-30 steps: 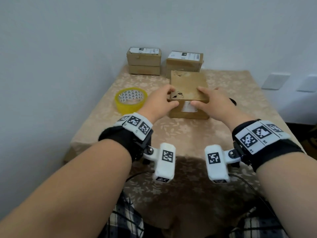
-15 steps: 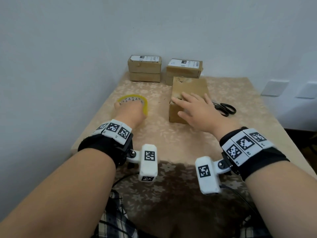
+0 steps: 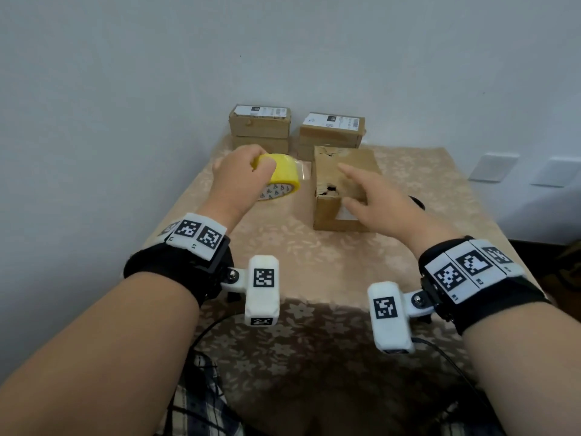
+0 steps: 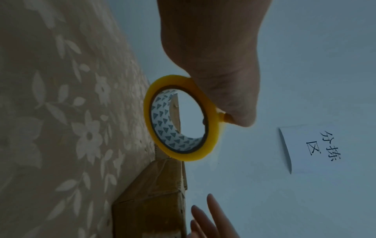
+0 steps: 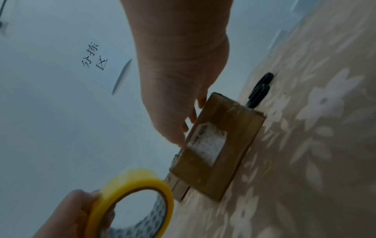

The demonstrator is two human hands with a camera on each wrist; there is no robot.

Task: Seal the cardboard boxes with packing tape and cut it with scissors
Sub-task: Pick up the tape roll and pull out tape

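The left hand (image 3: 240,180) grips the yellow tape roll (image 3: 281,176) by its rim, fingers curled over the top, holding it clear above the table (image 3: 283,250) in the upper middle of the head view. A short clear strip of tape (image 3: 302,173) sticks out from the roll toward the cardboard box (image 3: 345,171) just to its right. The right hand (image 3: 374,199) is spread with straight fingers over that box's torn top, holding nothing. The black scissors (image 5: 259,93) lie on the tablecloth just beyond the box, mostly hidden by the hand in the head view. Two stacks of labelled boxes (image 3: 259,129) (image 3: 331,132) stand at the far edge against the wall.
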